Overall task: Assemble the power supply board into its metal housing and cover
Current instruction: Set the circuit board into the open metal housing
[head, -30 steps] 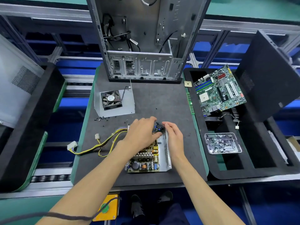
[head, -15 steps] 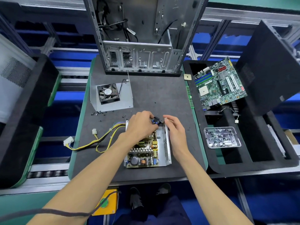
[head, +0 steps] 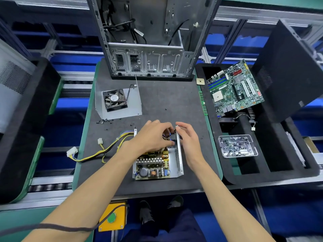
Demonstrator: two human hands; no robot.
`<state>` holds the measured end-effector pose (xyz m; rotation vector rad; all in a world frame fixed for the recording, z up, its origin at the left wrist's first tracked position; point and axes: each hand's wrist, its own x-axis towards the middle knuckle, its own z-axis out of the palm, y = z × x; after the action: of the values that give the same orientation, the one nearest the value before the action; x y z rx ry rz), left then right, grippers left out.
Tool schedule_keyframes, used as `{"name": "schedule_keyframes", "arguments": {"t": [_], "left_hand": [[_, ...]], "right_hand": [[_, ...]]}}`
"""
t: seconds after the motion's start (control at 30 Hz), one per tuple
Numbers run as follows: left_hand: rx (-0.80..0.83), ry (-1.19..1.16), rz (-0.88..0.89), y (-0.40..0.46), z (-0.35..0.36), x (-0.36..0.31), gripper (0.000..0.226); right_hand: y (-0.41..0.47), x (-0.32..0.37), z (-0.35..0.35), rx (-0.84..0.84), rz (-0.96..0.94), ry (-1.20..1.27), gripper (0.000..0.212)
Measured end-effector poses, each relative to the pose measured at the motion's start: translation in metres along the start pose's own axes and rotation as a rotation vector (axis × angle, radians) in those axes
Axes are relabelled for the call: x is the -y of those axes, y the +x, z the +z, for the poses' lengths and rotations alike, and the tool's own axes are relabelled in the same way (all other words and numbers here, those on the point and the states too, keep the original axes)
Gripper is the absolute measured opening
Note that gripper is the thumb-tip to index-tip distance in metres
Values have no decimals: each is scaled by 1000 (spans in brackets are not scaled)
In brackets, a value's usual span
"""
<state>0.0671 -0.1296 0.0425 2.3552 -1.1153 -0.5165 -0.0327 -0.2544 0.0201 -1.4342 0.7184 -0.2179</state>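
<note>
Your left hand (head: 153, 137) and right hand (head: 187, 137) pinch the black socket (head: 172, 137); the board (head: 152, 167) looks fragile; grip the stiff housing (head: 178, 154) wall.

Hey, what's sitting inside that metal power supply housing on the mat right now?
Inside the metal housing lies the power supply board, with heatsink fins, a capacitor and coils showing. Its far end is covered by the left hand and right hand, so nothing there can be made out.
</note>
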Motion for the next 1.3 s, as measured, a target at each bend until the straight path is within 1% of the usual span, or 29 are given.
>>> {"name": "schedule_keyframes", "arguments": {"t": [0.13, 0.27, 0.47, 0.57, 0.73, 0.83, 0.9, 0.97, 1.03, 1.07, 1.1, 1.13, 1.2, 1.3], "left_hand": [[-53, 138, 43, 1, 5, -4, 34], [-90, 203, 41, 1, 8, -7, 30], [-97, 293, 16, -2, 10, -17, 23], [-107, 265, 15, -4, 11, -18, 27], [-200, 241, -30, -13, 21, -20, 33], [-183, 272, -37, -16, 23, -21, 37], [-179, 283, -7, -19, 16, -22, 41], [-284, 221, 22, -29, 4, -22, 40], [-477, 169, -33, -43, -11, -16, 38], [-566, 170, -102, -50, -17, -11, 38], [-624, 175, -187, -58, -23, -4, 40], [-647, 170, -274, -65, -26, 2, 43], [-618, 107, -417, -76, -26, 13, 50], [-499, -51, -496, -87, -12, 22, 54]], "right_hand": [[0, -2, 0, 2, 7, 12, 18], [1, -3, 1, -6, 17, 31, 17], [0, -3, 3, -8, -3, 42, 15], [-1, -6, 6, -13, -15, 37, 15], [-3, -8, 12, -53, -47, 28, 17], [-5, -8, 15, -62, -57, 41, 17], [-6, -9, 14, -52, -58, 60, 13], [-6, -9, 13, -35, -61, 62, 12], [-6, -7, 13, -27, -43, 55, 14], [-6, -7, 14, -29, -27, 54, 14], [-6, -6, 14, -36, -10, 60, 13], [-6, -5, 15, -43, 5, 68, 13], [-7, -3, 16, -56, 20, 75, 12], [-7, -1, 16, -68, 12, 54, 9]]}}
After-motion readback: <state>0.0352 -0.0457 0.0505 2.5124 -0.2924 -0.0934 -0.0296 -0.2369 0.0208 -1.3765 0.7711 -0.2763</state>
